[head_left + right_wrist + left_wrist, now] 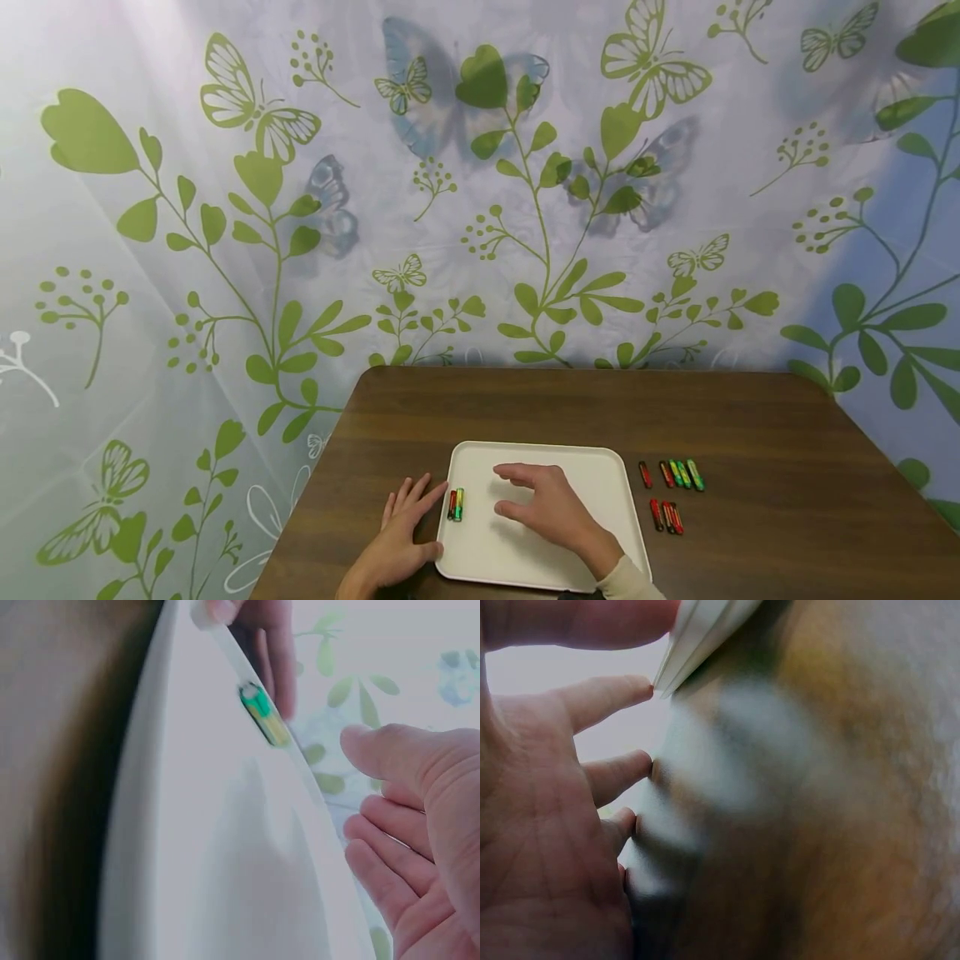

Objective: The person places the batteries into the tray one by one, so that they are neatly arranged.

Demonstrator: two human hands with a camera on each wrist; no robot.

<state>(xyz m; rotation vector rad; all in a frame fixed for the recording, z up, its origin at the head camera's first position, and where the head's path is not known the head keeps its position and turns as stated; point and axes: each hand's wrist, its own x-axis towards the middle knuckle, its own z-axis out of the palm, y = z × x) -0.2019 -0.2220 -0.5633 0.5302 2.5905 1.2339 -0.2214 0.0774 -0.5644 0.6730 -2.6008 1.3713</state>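
A white tray point(540, 558) lies on the brown table. Inside its left edge, a red battery point(452, 505) and a green-and-yellow battery point(459, 505) stand side by side lengthwise. My left hand point(401, 533) rests spread at the tray's left rim, thumb and index fingertip right at the edge; in the left wrist view its fingertips meet the dark tabletop point(705, 900). Over the middle of the tray hovers my right hand point(547, 508), thumb and fingers apart, nothing between them. The right wrist view shows the green-and-yellow battery point(264, 715) beyond that hand.
Right of the tray, a back row holds red batteries point(666, 474) and green-and-yellow batteries point(696, 475). Several red batteries point(669, 517) lie in a nearer group. Behind the table point(600, 408) hangs a curtain point(465, 250) printed with leaves and butterflies.
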